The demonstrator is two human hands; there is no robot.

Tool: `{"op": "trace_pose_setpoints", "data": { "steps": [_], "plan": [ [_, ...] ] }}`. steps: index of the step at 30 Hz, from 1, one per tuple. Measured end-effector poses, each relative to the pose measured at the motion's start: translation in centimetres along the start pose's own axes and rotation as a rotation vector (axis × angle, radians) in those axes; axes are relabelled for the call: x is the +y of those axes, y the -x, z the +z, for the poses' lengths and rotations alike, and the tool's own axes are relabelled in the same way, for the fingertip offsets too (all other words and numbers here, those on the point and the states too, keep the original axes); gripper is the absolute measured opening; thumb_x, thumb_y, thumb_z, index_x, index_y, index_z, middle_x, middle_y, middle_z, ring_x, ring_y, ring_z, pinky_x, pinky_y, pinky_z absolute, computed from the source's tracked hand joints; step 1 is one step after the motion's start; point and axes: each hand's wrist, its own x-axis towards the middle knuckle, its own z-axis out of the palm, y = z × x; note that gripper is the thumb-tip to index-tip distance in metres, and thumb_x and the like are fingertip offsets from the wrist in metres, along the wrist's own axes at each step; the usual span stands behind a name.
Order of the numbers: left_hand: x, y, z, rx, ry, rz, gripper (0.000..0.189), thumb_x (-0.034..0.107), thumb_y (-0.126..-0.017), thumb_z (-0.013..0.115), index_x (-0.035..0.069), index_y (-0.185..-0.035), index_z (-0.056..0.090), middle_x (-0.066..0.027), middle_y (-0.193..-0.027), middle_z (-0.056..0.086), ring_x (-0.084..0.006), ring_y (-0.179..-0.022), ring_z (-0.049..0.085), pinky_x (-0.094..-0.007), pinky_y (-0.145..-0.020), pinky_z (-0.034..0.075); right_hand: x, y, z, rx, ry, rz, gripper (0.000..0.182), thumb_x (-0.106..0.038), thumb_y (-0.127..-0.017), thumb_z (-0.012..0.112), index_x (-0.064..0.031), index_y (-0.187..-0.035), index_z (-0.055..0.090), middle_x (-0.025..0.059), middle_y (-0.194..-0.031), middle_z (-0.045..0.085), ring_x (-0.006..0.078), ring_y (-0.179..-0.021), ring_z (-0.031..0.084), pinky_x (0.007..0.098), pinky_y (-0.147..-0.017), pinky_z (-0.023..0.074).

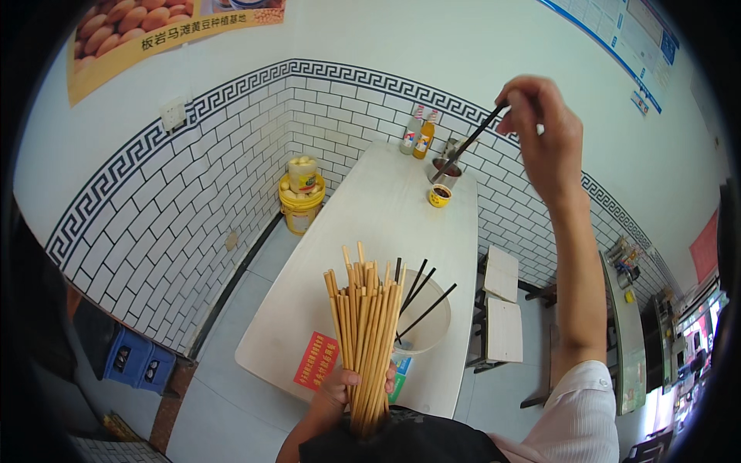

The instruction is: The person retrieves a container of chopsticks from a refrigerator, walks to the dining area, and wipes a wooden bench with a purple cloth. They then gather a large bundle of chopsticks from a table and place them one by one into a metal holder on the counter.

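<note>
My left hand (341, 385) is wrapped around a thick bundle of light wooden chopsticks (367, 324), held upright near my body. Raised high on the right, my right hand (541, 130) pinches dark chopsticks (472, 139) by one end; whether one or two cannot be made out. Their lower end overlaps a metal cup (446, 173) in the picture, so contact is unclear. Behind the bundle stands a round whitish tub (428, 330) on the table, with several black chopsticks (425, 315) leaning in it. The bundle hides its left side.
The long pale table (330, 260) bears a yellow tub of dark sauce (440, 197), two bottles (418, 136) and a red printed card (315, 359). Square stools (503, 330) stand to the right. Yellow buckets (301, 199) sit by the tiled wall, blue crates (139, 359) at lower left.
</note>
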Motion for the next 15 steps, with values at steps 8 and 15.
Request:
{"op": "trace_pose_setpoints", "data": {
  "steps": [8,15],
  "plan": [
    [0.1,0.1,0.2,-0.055,-0.01,0.037,0.073,0.021,-0.064,0.073,0.007,-0.127,0.039,-0.0119,-0.092,0.051,-0.0233,-0.084,0.05,-0.0358,-0.077,0.041,0.0,18.0,6.0,-0.878,0.062,-0.625,0.011,-0.008,-0.074,0.052,-0.0033,-0.075,0.042,0.0072,-0.068,0.043,0.0176,-0.051,0.053,0.03,-0.041,0.0445],
    [0.1,0.4,0.2,0.002,-0.072,0.077,0.075,0.028,-0.065,0.072,0.008,-0.128,0.038,-0.0094,-0.09,0.048,-0.0222,-0.083,0.049,-0.0362,-0.077,0.04,-2.2,25.1,10.1,-0.933,-0.22,-0.537,0.009,-0.009,-0.072,0.053,-0.0047,-0.071,0.046,0.0075,-0.07,0.046,0.0209,-0.061,0.056,0.0308,-0.055,0.0493]
  ]
}}
